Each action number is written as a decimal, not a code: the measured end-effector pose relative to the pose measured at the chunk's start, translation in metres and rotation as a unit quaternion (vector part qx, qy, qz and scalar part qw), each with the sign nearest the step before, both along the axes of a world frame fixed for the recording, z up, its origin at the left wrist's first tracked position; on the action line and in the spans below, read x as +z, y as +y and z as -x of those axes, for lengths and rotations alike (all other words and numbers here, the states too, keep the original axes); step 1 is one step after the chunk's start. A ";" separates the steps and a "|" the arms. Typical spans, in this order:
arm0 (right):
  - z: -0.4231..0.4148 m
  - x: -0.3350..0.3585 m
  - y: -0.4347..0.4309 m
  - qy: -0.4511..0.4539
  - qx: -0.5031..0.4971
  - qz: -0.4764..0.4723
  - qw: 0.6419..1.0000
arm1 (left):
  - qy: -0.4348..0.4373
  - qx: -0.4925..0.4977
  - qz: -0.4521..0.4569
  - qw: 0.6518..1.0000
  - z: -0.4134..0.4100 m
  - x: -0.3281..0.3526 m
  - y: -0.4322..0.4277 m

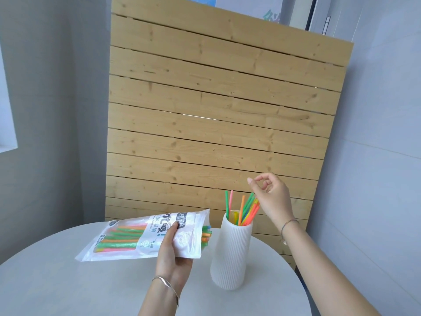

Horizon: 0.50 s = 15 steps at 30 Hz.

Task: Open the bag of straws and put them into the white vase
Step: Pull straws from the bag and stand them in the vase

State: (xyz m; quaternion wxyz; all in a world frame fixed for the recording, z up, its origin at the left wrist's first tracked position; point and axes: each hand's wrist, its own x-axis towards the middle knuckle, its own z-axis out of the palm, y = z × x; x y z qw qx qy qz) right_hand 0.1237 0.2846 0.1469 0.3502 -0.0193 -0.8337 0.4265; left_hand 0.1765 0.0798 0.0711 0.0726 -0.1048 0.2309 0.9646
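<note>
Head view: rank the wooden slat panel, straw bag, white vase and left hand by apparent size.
1. wooden slat panel, largest though farthest.
2. straw bag.
3. white vase and left hand look about alike; hand sits nearer the camera, so unranked.

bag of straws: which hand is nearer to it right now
Left. The left hand grips the bag near its open end; the right hand is above the straws in the white vase, clear of the bag.

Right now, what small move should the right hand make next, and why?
Probably reach to the bag and pinch the straw ends poking out: the right hand hovers empty above the vase, while the left hand holds the bag, straws left inside.
</note>
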 end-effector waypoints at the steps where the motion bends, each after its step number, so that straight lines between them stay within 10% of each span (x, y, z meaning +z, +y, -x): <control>1: -0.004 0.000 -0.004 0.021 0.005 0.009 1.000 | 0.000 0.000 0.006 1.000 0.000 -0.001 0.000; 10: -0.056 -0.058 -0.076 -0.016 0.120 0.330 0.936 | 0.032 0.015 0.089 0.995 -0.001 -0.007 0.000; 15: -0.052 -0.093 -0.101 -0.163 0.220 0.632 0.725 | 0.077 0.060 0.256 0.962 -0.013 -0.001 0.007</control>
